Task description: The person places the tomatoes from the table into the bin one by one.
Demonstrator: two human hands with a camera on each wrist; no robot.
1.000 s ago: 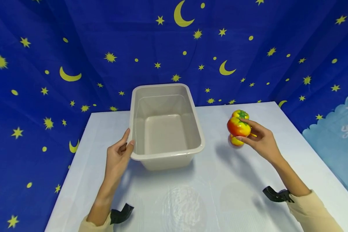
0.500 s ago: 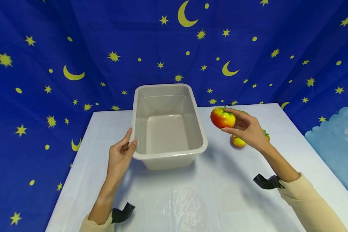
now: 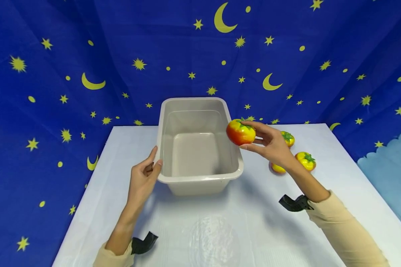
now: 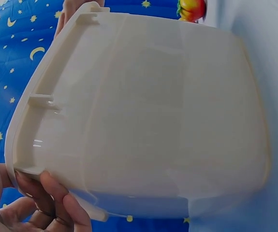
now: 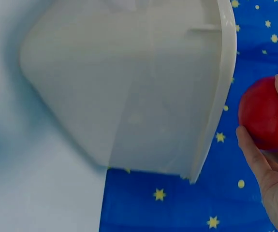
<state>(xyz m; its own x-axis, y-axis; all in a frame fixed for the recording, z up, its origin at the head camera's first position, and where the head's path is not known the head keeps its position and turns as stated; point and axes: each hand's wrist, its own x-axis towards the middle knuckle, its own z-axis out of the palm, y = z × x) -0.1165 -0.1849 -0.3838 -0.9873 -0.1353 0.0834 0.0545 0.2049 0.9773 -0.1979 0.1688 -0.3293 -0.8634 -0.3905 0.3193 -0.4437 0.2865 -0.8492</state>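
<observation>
My left hand grips the left rim of a grey plastic tub. In the left wrist view its fingers curl beneath the rim. A glossy red-and-yellow toy fruit with a green leafy top is held between the thumb and fingers of my right hand. That fruit overlaps the tub's right rim in the head view; the right wrist view shows the fruit apart from the rim and higher than it. The tub stands upright, and its visible floor is bare.
Three similar fruits lie right of the tub: one at the back, one farther right, and a third fruit partly hidden behind my right hand. All rest on a white table. A blue star-patterned cloth hangs behind.
My right hand has carried the fruit leftward from above the other fruits to the tub's right rim, uncovering more of the others. The left hand keeps its hold; the view has shifted slightly.
</observation>
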